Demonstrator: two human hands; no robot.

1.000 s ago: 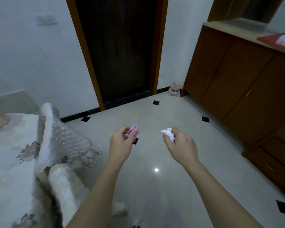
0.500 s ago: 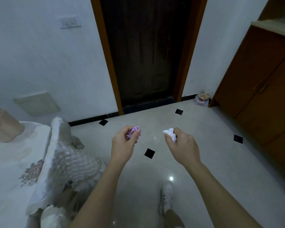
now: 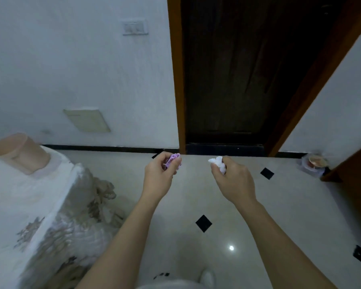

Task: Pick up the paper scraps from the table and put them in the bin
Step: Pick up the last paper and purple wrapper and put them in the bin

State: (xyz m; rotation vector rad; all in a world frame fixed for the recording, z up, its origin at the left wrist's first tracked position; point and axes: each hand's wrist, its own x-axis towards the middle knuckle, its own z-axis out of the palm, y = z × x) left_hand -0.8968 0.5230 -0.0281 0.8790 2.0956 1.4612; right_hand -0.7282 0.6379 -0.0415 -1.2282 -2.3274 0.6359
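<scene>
My left hand (image 3: 157, 177) pinches a purple scrap (image 3: 173, 159) at eleven o'clock, my right hand (image 3: 233, 180) a white scrap (image 3: 218, 163) at one.

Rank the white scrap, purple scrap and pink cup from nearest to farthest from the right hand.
1. White scrap: pinched in the right hand itself.
2. Purple scrap: just to the left, held in the left hand.
3. Pink cup: far left, on the table.

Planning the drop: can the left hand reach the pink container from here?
Likely not yet: the left hand, holding the purple scrap, is far right of the pink container, quilted cover between.
</scene>
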